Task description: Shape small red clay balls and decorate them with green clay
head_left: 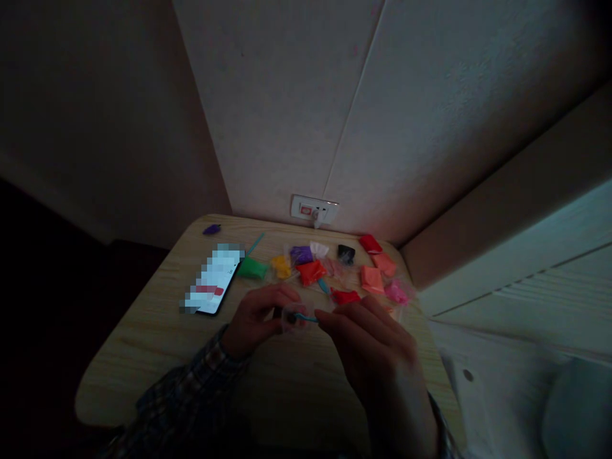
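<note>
My left hand [253, 322] is closed around a small see-through piece [302, 310], perhaps a plastic bag or cup, with something dark [291, 317] at its middle. Between the fingertips of my right hand [380, 350] is a thin blue modelling tool [306, 318], whose tip reaches the dark spot. Whether the tip touches it I cannot tell. Just beyond my hands lie clear packets of coloured clay: a red-orange one [310, 273], a red one [345, 297] partly behind my right hand, and a yellow one [281, 266]. Another blue tool [324, 286] lies among them.
On the wooden table [143, 357], a lit phone [217, 280] lies left beside a green packet [253, 269] and a blue stick [255, 244]. A small purple piece [211, 229] sits at the far left. Behind the table, a plug is in the wall socket [306, 209].
</note>
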{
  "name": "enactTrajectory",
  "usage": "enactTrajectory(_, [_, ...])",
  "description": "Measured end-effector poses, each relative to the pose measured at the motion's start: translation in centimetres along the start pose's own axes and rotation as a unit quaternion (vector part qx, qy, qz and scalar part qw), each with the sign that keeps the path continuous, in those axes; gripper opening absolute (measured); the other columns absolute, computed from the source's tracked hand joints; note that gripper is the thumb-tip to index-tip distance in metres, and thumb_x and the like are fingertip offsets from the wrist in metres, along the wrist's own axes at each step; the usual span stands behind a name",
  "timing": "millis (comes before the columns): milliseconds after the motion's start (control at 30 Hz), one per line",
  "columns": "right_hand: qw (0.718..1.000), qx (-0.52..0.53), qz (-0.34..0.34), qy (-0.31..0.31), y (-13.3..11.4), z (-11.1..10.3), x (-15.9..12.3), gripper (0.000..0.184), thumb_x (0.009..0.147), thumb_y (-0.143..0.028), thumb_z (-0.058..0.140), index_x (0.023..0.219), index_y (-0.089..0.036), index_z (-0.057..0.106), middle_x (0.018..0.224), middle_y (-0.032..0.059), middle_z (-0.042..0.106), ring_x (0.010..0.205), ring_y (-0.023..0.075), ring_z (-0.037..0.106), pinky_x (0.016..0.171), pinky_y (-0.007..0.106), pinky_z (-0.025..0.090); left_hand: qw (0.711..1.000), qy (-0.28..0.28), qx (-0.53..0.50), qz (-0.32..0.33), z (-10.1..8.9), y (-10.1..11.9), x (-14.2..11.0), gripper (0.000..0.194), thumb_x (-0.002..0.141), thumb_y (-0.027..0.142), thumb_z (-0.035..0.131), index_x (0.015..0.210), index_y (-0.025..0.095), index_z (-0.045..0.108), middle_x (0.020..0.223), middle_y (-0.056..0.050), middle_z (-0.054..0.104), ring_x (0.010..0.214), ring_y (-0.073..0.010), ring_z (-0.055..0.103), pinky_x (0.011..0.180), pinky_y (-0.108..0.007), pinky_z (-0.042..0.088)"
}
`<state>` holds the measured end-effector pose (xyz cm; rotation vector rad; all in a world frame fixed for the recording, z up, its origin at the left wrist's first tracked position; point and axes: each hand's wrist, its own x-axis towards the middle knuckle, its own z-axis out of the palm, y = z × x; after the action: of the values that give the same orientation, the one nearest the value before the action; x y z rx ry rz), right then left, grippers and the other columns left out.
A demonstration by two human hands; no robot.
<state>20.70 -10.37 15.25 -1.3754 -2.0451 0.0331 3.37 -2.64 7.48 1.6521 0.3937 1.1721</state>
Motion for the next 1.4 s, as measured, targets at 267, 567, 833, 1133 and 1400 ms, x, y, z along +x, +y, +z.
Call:
enactTrajectory(267, [1.0,0.01,-0.006,-0.008,-0.1,-0.1,0.0,0.019,0.09,-0.014,0.05,0.085,-0.017,0.067,0.071,0.0033,0.063,0.066,0.0143,0.052,0.058,0.027,0.041,1.0,0.0,-0.004,0.012,0.1,0.3,0.2,0.011,0.078,0.025,0.069,0.086,0.018,0.07,0.077,-0.005,0.067,0.072,-0.0166,0.06,0.065,-0.028,0.046])
enactTrajectory(567, [0.999,0.035,-0.014,-0.016,-0.1,-0.1,0.1,0.018,0.09,-0.013,0.05,0.081,-0.017,0.065,0.071,0.0033,0.062,0.066,0.0145,0.05,0.058,0.027,0.04,1.0,-0.002,-0.021,0.004,0.1,0.3,0.1,0.01,0.08,0.024,0.066,0.087,0.018,0.07,0.078,-0.005,0.065,0.074,-0.017,0.06,0.066,-0.029,0.046])
enactTrajectory(833, [0.997,0.069,-0.007,-0.023,0.1,0.0,0.1,0.016,0.088,-0.011,0.052,0.084,-0.018,0.066,0.072,0.0021,0.062,0.067,0.0139,0.051,0.06,0.026,0.041,1.0,-0.006,-0.031,-0.001,0.2,0.5,0.2,0.012,0.081,0.027,0.065,0.085,0.017,0.07,0.076,-0.006,0.066,0.073,-0.0176,0.06,0.066,-0.029,0.047])
enactTrajectory(1133, [0.983,0.174,0.016,-0.047,1.3,0.7,0.3,0.013,0.085,-0.012,0.057,0.081,-0.019,0.068,0.076,0.0022,0.065,0.072,0.0139,0.058,0.061,0.023,0.045,0.999,-0.002,-0.044,0.001,0.2,0.2,0.1,0.01,0.079,0.027,0.067,0.081,0.017,0.068,0.073,-0.005,0.065,0.071,-0.0167,0.059,0.066,-0.028,0.047])
enactTrajectory(1400, [0.973,0.211,0.093,0.009,1.8,0.8,0.4,0.01,0.084,-0.018,0.06,0.079,-0.02,0.069,0.075,0.0016,0.066,0.071,0.0142,0.061,0.06,0.025,0.048,0.999,0.034,-0.043,-0.003,0.2,0.3,0.3,0.013,0.077,0.027,0.07,0.085,0.018,0.07,0.076,-0.005,0.067,0.073,-0.017,0.061,0.065,-0.027,0.048])
